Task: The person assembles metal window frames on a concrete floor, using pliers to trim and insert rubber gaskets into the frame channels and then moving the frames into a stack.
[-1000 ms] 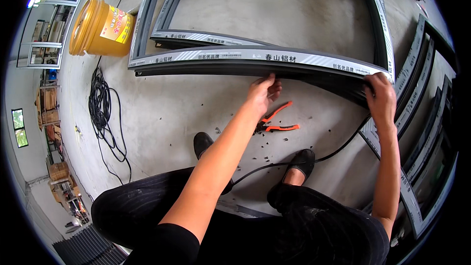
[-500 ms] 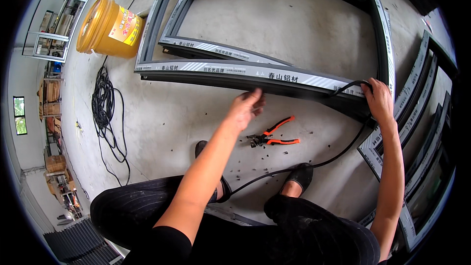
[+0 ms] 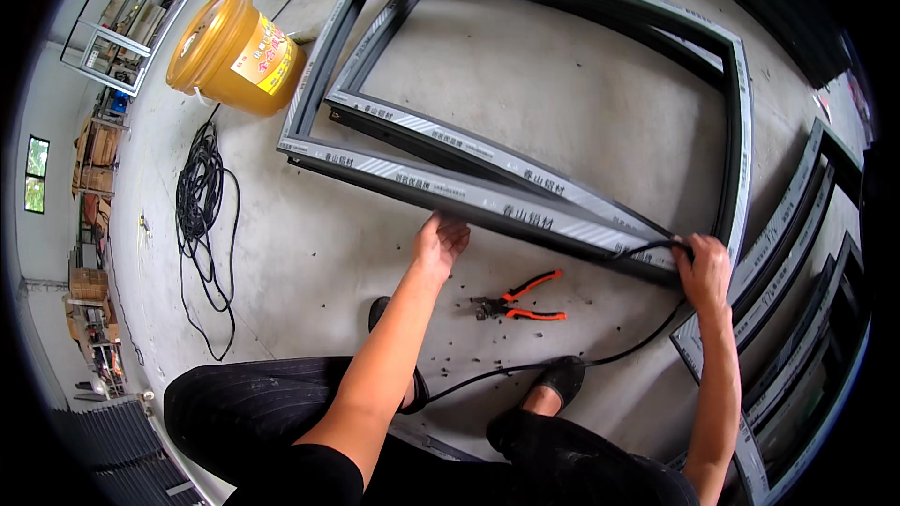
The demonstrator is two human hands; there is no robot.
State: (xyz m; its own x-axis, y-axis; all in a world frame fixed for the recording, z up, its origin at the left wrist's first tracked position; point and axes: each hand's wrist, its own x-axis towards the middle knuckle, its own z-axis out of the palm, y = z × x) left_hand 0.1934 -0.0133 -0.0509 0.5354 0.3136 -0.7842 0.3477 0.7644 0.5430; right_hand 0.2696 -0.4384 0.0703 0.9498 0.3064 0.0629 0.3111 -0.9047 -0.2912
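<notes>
A large dark metal window frame (image 3: 375, 167), wrapped in printed grey-white film, stands in front of me, with a second frame (image 3: 450, 130) showing inside its outline. My left hand (image 3: 442, 242) is at the near rail's lower edge, palm turned up and fingers loosely apart, holding nothing I can see. At the rail's right end my right hand (image 3: 703, 270) grips a black rubber strip (image 3: 647, 248) against the frame. From there the strip runs down past my shoe toward my other foot. Orange-handled cutting pliers (image 3: 520, 298) lie on the floor with their handles spread.
Small dark scraps dot the concrete floor (image 3: 309, 300) around the pliers. A yellow lidded bucket (image 3: 234, 52) touches the frame's left side, near a heap of black strip (image 3: 202, 197). More film-wrapped frames (image 3: 787, 253) lean at the right. Shelving (image 3: 94, 169) lines the left.
My left hand has come to the rail's lower edge, further left. The near rail sits lower in view, as my view has shifted. My right hand keeps its grip on the strip.
</notes>
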